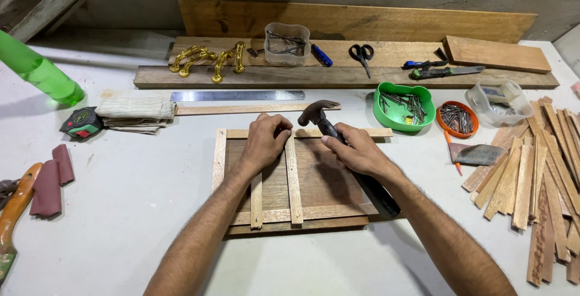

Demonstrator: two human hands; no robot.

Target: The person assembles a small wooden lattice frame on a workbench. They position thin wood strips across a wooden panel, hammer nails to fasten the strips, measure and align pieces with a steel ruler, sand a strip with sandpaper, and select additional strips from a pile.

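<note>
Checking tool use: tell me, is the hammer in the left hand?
No, the right hand grips the hammer; the left hand rests on a wooden strip.

Worktop (133, 199) is a matt, pale painted surface, a bit scuffed. The panel (320, 181) is bare brown wood with lighter raw slats (293, 178) on it, unfinished and dry looking. Hammer (338, 139) has a dull dark metal head and a black, slightly shiny grip. Ruler (237, 95) is brushed steel. Handles (208, 59) are glossy brass-coloured metal. Bowl (403, 107) is shiny green plastic, cloth (136, 113) is coarse weave.
</note>
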